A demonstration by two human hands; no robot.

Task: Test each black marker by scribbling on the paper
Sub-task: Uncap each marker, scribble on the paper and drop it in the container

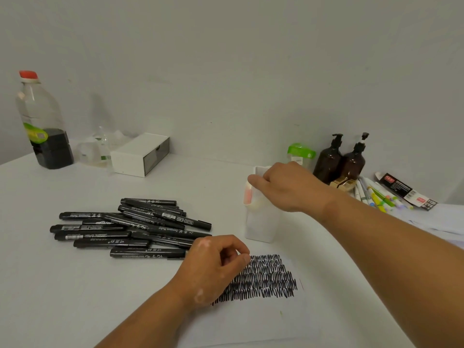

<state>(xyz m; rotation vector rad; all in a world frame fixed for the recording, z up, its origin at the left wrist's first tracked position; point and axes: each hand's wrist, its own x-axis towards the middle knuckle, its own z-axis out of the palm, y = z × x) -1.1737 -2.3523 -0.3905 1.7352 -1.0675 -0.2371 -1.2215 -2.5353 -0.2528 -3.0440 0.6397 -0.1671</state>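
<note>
Black markers (130, 222), slim matte barrels with white print, lie piled on the white worktop (50, 285), left of centre; one reads "Permanent Marker". The paper (251, 320) lies near, bearing a dense block of black zigzag scribble (263, 277).

The left hand (213, 270) rests on the paper with fingers curled; any contents cannot be told. The right hand (283, 187) curls over the rim of a white rectangular holder (261, 222), hiding its opening; its grip cannot be told.

Far right stand two brown pump bottles (329, 159).
</note>
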